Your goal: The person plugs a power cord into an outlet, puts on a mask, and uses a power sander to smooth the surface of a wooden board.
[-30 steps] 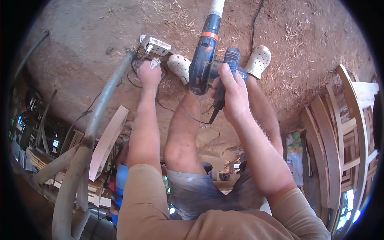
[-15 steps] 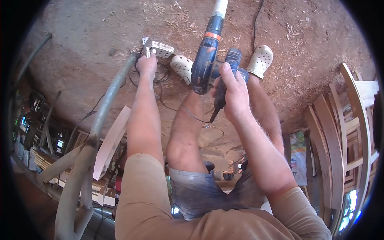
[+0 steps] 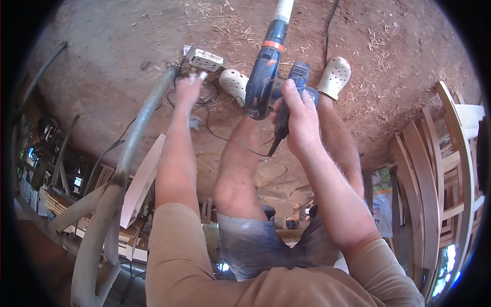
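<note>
My right hand (image 3: 299, 115) is wrapped round the handle of a blue corded electric blower (image 3: 264, 77). It has an orange ring and a pale tube on its far end, and is held above the floor between my knees. A black cord leaves the base of its handle. My left hand (image 3: 188, 93) is stretched forward, just short of a dusty white power strip (image 3: 205, 60) on the ground. Whitish bits (image 3: 198, 77) show at its fingertips. Blur hides whether they are a plug or wrapped fingers.
Pale clogs (image 3: 335, 78) are on my feet, on a dirt floor (image 3: 169, 25) strewn with wood shavings. A metal pipe frame (image 3: 135, 138) and a wooden piece (image 3: 142, 184) stand left. Curved boards (image 3: 417, 179) lean at right. Thin cords (image 3: 209, 120) trail between my legs.
My left hand has drawn back slightly from the power strip, and the whitish bits at its fingertips now sit apart from it. My right hand and the blower are almost unmoved.
</note>
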`<action>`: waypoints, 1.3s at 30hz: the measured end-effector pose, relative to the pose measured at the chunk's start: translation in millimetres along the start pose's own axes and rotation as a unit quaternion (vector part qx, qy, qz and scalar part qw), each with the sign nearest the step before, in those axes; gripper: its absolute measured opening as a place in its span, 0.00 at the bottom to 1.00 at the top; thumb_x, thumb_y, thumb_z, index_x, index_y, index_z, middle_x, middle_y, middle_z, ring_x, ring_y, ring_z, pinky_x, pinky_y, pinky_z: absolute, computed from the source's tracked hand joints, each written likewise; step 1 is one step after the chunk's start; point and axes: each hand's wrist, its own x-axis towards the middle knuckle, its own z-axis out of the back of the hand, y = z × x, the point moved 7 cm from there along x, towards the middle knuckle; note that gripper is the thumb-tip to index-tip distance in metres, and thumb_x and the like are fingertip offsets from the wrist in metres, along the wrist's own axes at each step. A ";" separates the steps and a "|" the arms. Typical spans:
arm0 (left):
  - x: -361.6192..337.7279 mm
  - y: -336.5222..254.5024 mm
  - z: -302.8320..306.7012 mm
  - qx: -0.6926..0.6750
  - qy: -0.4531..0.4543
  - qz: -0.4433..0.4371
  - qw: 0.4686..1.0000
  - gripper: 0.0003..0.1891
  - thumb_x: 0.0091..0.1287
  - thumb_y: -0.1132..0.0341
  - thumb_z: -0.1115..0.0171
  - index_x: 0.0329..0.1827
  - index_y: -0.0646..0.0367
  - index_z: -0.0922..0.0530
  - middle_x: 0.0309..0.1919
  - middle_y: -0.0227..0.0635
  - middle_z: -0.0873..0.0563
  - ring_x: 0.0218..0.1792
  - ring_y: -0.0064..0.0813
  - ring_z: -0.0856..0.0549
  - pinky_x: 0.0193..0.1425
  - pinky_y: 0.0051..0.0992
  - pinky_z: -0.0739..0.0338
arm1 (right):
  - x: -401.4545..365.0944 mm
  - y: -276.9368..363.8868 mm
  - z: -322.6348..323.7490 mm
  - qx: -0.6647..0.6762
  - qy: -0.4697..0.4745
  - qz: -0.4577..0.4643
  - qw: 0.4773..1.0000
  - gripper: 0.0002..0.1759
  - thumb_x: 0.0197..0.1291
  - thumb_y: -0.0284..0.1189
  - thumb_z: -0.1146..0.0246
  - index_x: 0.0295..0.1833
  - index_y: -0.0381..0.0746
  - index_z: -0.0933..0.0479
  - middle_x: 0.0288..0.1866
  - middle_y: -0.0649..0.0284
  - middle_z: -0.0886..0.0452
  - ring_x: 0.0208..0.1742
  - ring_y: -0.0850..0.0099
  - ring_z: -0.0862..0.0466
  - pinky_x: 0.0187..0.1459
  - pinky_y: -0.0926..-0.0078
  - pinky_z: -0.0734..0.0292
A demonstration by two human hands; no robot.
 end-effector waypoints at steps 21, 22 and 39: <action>17.3 -21.8 -11.6 0.112 -0.070 -0.037 0.991 0.26 0.77 0.53 0.51 0.44 0.71 0.14 0.44 0.65 0.13 0.52 0.63 0.15 0.61 0.53 0.25 | 1.9 -3.3 0.8 -0.021 0.001 0.005 1.000 0.23 0.76 0.52 0.40 0.50 0.40 0.26 0.31 0.65 0.22 0.27 0.74 0.21 0.30 0.75 0.25; 16.6 -24.1 -10.7 0.118 -0.068 -0.042 0.990 0.26 0.77 0.54 0.51 0.44 0.72 0.14 0.45 0.65 0.13 0.52 0.63 0.15 0.61 0.53 0.25 | 1.4 -2.8 0.8 -0.021 0.000 0.003 1.000 0.23 0.76 0.51 0.41 0.50 0.40 0.25 0.31 0.65 0.22 0.27 0.74 0.21 0.30 0.75 0.25; 26.1 -59.7 -12.6 0.136 -0.113 0.030 0.984 0.21 0.72 0.60 0.49 0.48 0.68 0.13 0.50 0.61 0.12 0.56 0.58 0.14 0.63 0.48 0.22 | 0.1 -3.4 0.5 -0.033 -0.001 0.000 0.999 0.23 0.75 0.52 0.40 0.47 0.41 0.26 0.31 0.65 0.23 0.27 0.73 0.20 0.31 0.75 0.24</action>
